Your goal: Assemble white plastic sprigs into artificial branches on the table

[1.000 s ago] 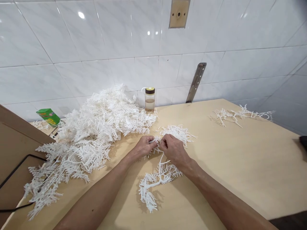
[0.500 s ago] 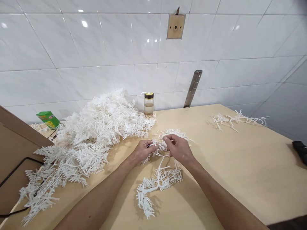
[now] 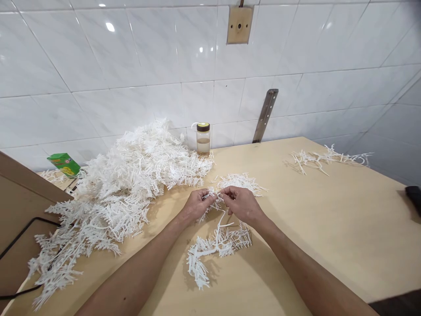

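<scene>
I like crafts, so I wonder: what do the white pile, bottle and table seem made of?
White pile: probably matte moulded plastic, from its uniform colour and thin, repeated prongs. Bottle: clear plastic or glass, being see-through. Table: perhaps smooth laminate or wood, given its even tan.

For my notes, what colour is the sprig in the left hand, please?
The sprig is white, as the head view shows best.

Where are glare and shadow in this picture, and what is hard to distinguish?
Head view: small reflections on the tiled wall; head view: soft shadows on the table beside the white sprig; head view: strands between left hand and right hand, too fine to separate.
</scene>
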Demonstrator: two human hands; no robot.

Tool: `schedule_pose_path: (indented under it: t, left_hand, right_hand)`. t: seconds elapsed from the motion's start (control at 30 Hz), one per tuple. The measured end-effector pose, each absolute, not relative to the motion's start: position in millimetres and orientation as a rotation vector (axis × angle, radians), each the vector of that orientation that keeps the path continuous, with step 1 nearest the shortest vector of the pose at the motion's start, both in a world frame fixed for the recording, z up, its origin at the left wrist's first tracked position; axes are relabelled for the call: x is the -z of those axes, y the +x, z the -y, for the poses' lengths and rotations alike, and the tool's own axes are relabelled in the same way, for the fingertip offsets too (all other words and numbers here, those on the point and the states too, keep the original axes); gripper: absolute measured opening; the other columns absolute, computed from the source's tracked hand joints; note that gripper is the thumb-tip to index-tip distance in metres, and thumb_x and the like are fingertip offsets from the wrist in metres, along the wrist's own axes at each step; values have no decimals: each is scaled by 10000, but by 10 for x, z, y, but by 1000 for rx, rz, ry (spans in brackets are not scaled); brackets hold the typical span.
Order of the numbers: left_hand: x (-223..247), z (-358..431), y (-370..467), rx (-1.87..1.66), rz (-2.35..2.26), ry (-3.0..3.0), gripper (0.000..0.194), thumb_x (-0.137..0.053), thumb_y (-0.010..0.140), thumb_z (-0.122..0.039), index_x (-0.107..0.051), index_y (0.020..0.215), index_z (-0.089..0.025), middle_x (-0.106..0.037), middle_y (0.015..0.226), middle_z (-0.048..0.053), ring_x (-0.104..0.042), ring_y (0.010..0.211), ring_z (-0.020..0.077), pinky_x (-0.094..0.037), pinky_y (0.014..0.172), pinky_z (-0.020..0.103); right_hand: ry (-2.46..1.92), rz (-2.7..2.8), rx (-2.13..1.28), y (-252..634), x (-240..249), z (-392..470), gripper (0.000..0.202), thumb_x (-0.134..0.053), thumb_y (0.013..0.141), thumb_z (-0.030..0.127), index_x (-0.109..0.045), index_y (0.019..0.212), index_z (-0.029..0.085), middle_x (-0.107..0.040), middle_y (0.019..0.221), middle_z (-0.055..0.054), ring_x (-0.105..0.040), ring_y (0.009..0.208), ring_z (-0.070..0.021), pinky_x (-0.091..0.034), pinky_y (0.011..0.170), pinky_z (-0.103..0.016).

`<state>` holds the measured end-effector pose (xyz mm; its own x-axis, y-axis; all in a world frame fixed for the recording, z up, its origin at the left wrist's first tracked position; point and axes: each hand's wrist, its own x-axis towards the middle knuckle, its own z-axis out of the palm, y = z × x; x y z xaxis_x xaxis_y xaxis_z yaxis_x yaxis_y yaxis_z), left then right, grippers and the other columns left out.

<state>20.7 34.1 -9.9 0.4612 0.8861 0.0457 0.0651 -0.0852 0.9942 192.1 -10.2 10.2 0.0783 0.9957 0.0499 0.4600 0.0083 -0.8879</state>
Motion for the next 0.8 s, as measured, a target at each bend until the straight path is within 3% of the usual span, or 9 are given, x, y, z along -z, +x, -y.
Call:
schedule_pose_path:
  t: [0.13,0.27,0.37,0.43,0.57,0.73,0.8]
  left_hand:
    - [76,-328,205,-808,-901,1516,364,-663,738,-483,-607,738,-124,-530,643,-1,-442,600,115,-332,584,241]
    - [31,-315,202,-758,-931,1571,313,-647,726,-450,-599,721,-140,-492,624,-14,-415,599,116,-311,565,234]
    - [7,-306,207,-769,-926,1616,268,-599,744,-415,-573,700,-152,-476,634,-21,-389,606,113,-303,567,234]
    - [-2,-295,214,-791,-931,1628,259,-580,752,-407,-558,691,-157,-467,630,-24,-385,609,114,-302,570,236]
    - [-3,-268,231,-835,-925,1629,266,-586,755,-414,-546,692,-159,-472,630,-22,-413,621,120,-314,581,241]
    - [13,-278,232,-878,-968,1665,239,-558,764,-365,-495,646,-167,-429,598,-36,-372,586,105,-278,552,238]
    - [26,-290,230,-893,-969,1675,233,-559,764,-370,-507,664,-166,-442,605,-35,-386,593,109,-283,557,239]
  right_hand:
    - [-1609,1536,-758,1907,-63,96,195,-560,832,336,-702,897,220,-695,718,7,-623,461,-133,-485,491,-254]
    - [-1613,1750,-347,1869,-20,91,149,-529,837,209,-678,834,204,-707,774,-30,-653,699,-179,-473,659,-288]
    - [-1556,1864,-94,1833,-3,83,153,-500,844,150,-644,805,181,-696,809,-63,-629,744,-183,-441,682,-286]
    - [-1578,1839,-91,1819,-15,81,138,-510,821,144,-630,767,183,-689,787,-59,-622,709,-179,-432,646,-278]
    - [-1708,1661,-395,1813,-52,81,112,-534,770,178,-623,705,203,-652,624,-1,-578,526,-152,-412,528,-256]
    - [-1542,1772,-76,1798,-27,44,126,-516,761,143,-603,682,189,-675,734,-54,-622,690,-177,-439,635,-270]
    - [-1603,1725,-229,1810,-37,29,119,-524,764,171,-613,688,194,-679,709,-46,-623,646,-174,-443,607,-269]
